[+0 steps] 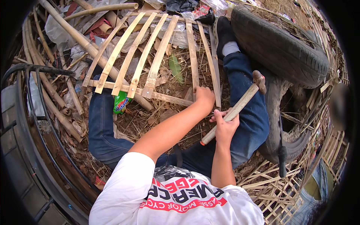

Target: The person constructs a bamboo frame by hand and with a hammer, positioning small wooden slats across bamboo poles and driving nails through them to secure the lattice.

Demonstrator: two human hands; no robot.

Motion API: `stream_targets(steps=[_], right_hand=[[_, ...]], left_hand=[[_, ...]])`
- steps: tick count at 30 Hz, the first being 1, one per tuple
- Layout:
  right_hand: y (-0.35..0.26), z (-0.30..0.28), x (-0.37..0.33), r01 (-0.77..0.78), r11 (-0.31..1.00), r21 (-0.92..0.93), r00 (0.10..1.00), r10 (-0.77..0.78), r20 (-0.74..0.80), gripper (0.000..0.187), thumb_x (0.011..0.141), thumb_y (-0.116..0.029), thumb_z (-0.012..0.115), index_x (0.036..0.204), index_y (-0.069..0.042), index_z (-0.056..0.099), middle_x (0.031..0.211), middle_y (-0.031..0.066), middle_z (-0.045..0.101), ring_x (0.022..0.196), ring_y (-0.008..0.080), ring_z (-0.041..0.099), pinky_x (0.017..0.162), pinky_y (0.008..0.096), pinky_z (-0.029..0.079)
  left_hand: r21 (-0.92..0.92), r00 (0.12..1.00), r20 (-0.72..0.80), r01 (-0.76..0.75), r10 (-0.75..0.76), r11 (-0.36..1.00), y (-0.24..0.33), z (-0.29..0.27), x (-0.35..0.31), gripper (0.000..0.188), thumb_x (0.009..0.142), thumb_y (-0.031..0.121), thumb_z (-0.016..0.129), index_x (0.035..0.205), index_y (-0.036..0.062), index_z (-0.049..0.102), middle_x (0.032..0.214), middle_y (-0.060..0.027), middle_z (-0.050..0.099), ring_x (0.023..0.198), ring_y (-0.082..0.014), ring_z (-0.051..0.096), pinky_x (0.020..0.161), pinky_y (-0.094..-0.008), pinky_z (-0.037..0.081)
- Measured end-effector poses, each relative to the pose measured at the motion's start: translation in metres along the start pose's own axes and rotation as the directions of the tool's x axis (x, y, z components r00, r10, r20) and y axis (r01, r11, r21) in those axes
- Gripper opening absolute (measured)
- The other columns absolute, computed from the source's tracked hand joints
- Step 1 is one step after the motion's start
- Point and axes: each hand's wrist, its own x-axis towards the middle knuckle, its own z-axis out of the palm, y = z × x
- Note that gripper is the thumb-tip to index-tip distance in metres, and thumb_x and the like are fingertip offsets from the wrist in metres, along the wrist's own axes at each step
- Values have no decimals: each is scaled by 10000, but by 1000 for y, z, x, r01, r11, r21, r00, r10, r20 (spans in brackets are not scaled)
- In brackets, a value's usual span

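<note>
I see my right hand (225,125) wrapped tight around the pale wooden handle of a hammer (240,106), whose rusty head is raised just beside the worn tyre (285,45). My left hand (204,96) is curled closed on a slat of the bamboo lattice (150,60), which lies across my legs just left of that tyre. A green packet (120,103) sits under the lattice's near corner, farther left of the tyre.
</note>
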Motion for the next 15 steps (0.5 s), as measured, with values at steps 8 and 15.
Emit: stream_targets(steps=[8, 15], right_hand=[[-2, -6, 2, -8, 999, 45, 1000, 9, -26, 330, 836, 57, 693, 1031, 16, 430, 752, 93, 597, 567, 150, 623, 521, 286, 564], [1, 2, 0, -64, 996, 66, 998, 64, 6, 330, 830, 53, 701, 1011, 6, 429, 735, 87, 595, 562, 149, 622, 519, 289, 563]], left_hand=[[-14, 953, -179, -251, 245, 968, -41, 2, -7, 368, 747, 213, 747, 1057, 37, 658, 1105, -151, 629, 1117, -276, 593, 927, -464, 455], [-324, 982, 50, 190, -184, 927, -67, 4, -42, 764, 702, 465, 823, 1224, 16, 492, 1088, -152, 631, 1053, -325, 638, 917, -492, 482]])
